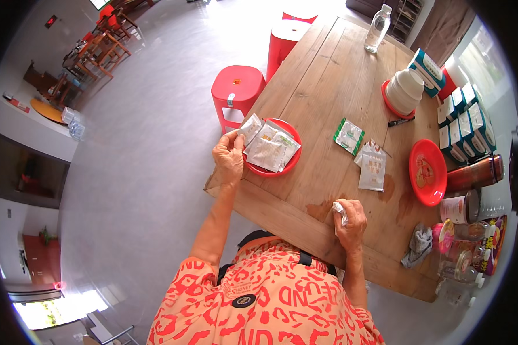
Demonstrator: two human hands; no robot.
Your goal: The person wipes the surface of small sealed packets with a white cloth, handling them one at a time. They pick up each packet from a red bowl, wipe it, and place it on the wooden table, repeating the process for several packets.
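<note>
My left hand (pixel 229 156) pinches a small white packet (pixel 251 127) at the left rim of a red plate (pixel 293 127). Several more white packets (pixel 269 150) lie heaped on that plate, near the table's left edge. Close to the front edge, my right hand (pixel 351 221) is closed around a crumpled white tissue (pixel 340 213), resting on the wooden table (pixel 305 103). Beyond it, a white packet with printing (pixel 373 167) lies flat, and a green-edged packet (pixel 349 137) sits a little farther away. Damp dark patches (pixel 322 210) mark the wood beside my right hand.
To the right are an empty red plate (pixel 427 172), stacked white bowls (pixel 404 92), tissue packs (pixel 466 126), a copper-coloured flask (pixel 475 173), jars (pixel 460 207) and a grey rag (pixel 418 244). A clear bottle (pixel 377 30) stands at the far end. Red stools (pixel 237 86) line the left side.
</note>
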